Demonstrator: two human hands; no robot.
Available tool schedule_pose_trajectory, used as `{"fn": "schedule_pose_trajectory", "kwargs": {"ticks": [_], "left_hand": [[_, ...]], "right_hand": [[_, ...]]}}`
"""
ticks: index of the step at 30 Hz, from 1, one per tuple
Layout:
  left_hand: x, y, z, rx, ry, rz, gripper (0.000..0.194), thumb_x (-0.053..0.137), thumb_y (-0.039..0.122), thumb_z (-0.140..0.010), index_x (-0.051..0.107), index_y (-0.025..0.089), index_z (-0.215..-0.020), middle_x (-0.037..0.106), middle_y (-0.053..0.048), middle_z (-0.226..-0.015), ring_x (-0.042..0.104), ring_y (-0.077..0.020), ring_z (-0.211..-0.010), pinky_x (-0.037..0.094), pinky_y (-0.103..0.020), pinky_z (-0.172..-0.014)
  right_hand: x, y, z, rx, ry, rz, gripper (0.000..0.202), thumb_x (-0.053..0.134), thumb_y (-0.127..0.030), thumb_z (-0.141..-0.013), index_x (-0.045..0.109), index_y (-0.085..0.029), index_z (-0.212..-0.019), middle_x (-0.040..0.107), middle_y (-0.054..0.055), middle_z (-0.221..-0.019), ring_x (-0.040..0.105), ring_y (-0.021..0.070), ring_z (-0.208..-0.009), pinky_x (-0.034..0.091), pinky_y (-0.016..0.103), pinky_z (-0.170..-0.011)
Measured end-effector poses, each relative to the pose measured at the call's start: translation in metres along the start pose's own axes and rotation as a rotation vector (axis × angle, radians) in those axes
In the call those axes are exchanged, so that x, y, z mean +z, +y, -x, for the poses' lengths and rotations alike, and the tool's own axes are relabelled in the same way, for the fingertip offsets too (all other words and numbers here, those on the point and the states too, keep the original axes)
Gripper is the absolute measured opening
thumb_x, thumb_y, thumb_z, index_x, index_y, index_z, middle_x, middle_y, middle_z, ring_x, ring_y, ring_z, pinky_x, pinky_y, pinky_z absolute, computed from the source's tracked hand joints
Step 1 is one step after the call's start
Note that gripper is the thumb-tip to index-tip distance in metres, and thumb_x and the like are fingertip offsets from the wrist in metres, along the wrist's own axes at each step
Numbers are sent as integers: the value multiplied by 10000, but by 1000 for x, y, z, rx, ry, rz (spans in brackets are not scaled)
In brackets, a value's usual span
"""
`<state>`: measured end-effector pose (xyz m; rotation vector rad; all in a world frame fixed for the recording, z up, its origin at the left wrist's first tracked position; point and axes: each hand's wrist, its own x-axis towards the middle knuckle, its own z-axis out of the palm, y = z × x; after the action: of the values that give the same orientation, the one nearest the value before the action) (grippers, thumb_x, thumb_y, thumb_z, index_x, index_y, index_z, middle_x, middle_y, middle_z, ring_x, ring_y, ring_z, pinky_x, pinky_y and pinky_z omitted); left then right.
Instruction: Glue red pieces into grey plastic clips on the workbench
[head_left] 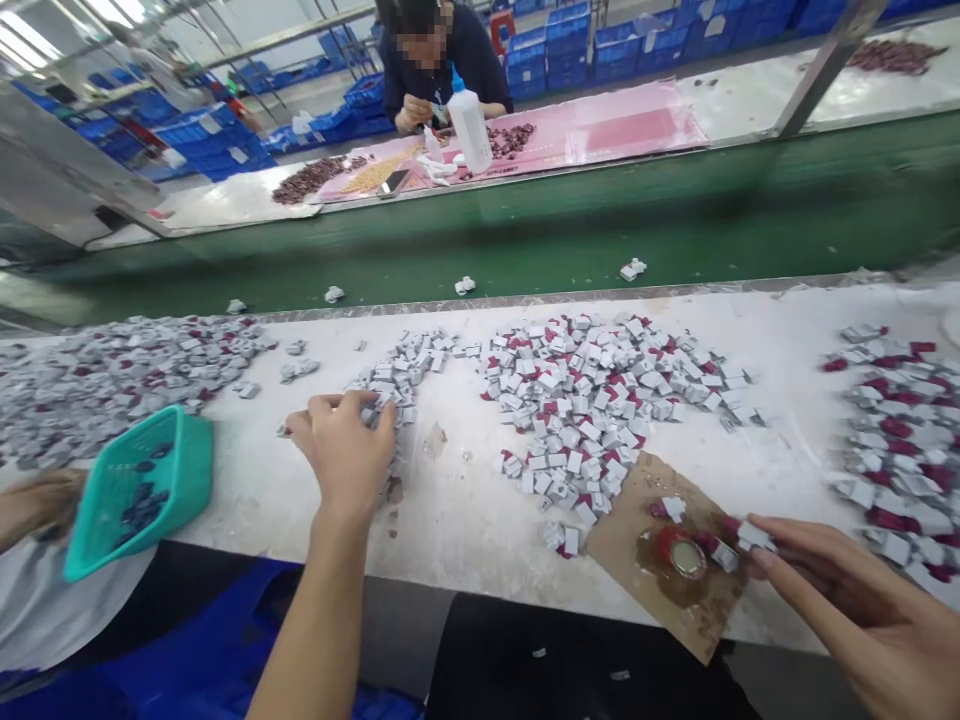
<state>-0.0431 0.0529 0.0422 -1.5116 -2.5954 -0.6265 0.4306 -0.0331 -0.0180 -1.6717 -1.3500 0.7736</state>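
Observation:
My left hand [341, 445] is palm down over a narrow heap of small light grey plastic parts [412, 365]. Its thumb and forefinger close around a grey part [369, 413], mostly hidden by the fingers. My right hand [847, 590] pinches a white plastic part with a dark red piece [756, 537] between thumb and fingers. Just left of those fingertips, a brown cardboard sheet [626, 535] carries a small round red-rimmed container [686, 557] in a wet patch. Two more white-and-red parts [670, 509] are on or beside it.
A large heap of white-and-red parts [585, 380] covers the table's middle, with more at right [900, 430] and left [112, 375]. A neighbour's hand [41, 500] is by a turquoise basket [199, 465]. Behind runs a green conveyor belt [540, 240]; a person [480, 60] sits beyond.

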Motion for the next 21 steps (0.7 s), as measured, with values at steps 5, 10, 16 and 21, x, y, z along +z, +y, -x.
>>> {"fn": "schedule_pose_trajectory", "kwargs": {"ticks": [5,10,16,21], "left_hand": [[7,14,12,42,28,61,209,674,452,-893,655,248,-930,723,-110,-992,700,-477,-1235,457,-707,-1187],[15,37,63,228,-155,223,204,721,448,-865,745,308,-1011,767,-12,-927,782,-310,-860,572,-427,-843],[29,44,95,229,-290,275,214,676,446,-863,793,339,-1008,709,-8,-834,715,-284,-738,581,-443,-776],[24,44,98,125,-307,361,240,742,523,-926,808,357,-1087,819,-27,-1083,814,-321,-915,635,-433,-726]], "right_hand": [[1,-34,3,37,21,-132,211,953,-482,-928,967,-323,-1067,911,86,-1061,892,286,-853,773,335,-731],[2,-42,15,21,-4,-177,165,912,-298,-982,970,-366,-1121,911,60,-1117,888,258,-975,769,327,-818],[10,-45,30,39,-63,-214,187,886,-250,-1004,965,-341,-1147,908,64,-1132,886,243,-937,776,318,-769],[15,-46,28,-38,-72,-132,215,878,-222,-1001,957,-340,-1162,925,50,-1137,898,264,-1006,780,365,-875]]}}
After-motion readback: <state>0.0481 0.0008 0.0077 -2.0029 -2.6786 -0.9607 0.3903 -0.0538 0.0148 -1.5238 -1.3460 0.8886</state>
